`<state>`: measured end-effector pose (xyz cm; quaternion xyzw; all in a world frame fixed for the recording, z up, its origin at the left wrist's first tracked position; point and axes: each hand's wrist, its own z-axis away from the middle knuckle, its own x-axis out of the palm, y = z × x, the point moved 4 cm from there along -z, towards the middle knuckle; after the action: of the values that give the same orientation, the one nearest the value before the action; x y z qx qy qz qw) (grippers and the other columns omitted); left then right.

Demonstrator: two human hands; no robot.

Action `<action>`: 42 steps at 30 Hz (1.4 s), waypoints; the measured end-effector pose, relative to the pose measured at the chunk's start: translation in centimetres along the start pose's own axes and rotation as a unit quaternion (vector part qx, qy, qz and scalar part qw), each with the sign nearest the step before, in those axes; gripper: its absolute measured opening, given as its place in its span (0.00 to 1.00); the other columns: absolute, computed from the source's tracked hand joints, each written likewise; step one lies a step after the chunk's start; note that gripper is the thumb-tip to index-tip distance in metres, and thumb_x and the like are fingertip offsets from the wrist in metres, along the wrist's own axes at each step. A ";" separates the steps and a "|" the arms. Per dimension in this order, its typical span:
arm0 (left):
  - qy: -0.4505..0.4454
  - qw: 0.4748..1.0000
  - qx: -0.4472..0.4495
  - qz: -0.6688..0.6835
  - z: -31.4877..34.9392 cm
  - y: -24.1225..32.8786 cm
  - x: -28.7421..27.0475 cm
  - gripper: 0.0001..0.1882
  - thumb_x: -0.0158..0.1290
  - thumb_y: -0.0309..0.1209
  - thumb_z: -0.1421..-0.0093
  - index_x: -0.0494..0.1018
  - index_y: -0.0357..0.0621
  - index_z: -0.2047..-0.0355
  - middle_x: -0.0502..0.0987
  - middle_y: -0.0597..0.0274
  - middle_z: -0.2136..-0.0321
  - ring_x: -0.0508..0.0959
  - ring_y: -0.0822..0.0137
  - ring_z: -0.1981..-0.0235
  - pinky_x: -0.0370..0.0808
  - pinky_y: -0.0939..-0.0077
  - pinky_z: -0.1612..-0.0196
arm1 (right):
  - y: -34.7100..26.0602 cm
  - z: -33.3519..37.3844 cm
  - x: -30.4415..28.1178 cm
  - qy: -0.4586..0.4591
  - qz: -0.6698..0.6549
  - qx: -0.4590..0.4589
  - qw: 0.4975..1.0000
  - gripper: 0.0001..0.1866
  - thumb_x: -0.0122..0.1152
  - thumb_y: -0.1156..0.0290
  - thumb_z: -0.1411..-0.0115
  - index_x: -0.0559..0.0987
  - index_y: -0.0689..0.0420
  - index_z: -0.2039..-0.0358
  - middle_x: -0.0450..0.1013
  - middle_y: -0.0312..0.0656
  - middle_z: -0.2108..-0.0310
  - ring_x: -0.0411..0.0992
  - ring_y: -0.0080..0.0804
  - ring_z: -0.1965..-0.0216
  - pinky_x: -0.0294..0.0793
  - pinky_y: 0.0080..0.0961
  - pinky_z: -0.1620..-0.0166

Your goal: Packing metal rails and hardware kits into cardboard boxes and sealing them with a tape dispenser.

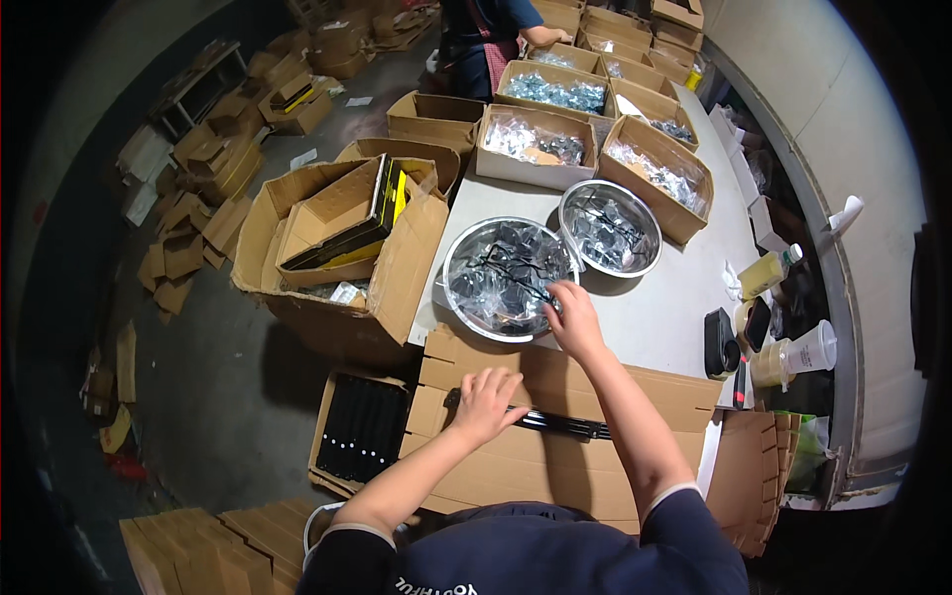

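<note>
My left hand (pixel 483 405) lies over one end of a slim black bar (pixel 565 424), its fingers spread and its thumb apart, touching the bar. The bar rests crosswise on a flat cardboard sheet (pixel 486 466) in front of me. At the near right rim of a round metal bowl (pixel 459 315), my right hand (pixel 573 319) reaches in with finger and thumb apart. Clear plastic bags with dark parts (pixel 506 268) fill this bowl, and thin black strips lie on top. Behind it to the right, a second metal bowl (pixel 647 266) holds similar bags.
Open cartons of bagged parts (pixel 535 177) stand across the table's far end. A large carton (pixel 407 258) is at the left, above a box of black bars (pixel 362 431). Bottles (pixel 769 273) and a black device (pixel 719 342) line the right edge. Another person (pixel 491 40) stands beyond.
</note>
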<state>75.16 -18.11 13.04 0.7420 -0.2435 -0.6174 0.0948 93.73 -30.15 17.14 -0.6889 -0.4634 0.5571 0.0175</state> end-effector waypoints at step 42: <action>-0.234 0.934 -0.215 0.165 -15.9 -8.4 0.0 0.40 0.68 0.45 0.63 0.72 0.43 0.49 0.77 0.40 0.54 0.78 0.49 0.52 0.73 0.63 0.48 | 4.2 7.1 -12.7 0.059 -0.381 0.339 0.858 0.08 0.63 0.70 0.42 0.76 0.60 0.67 0.72 0.34 0.75 0.71 0.20 0.69 0.73 0.24 0.65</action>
<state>92.50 -13.42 12.89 0.4878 -0.2390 -0.7868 0.2930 91.42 -44.36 21.76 -0.4415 -0.4704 0.5878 0.4882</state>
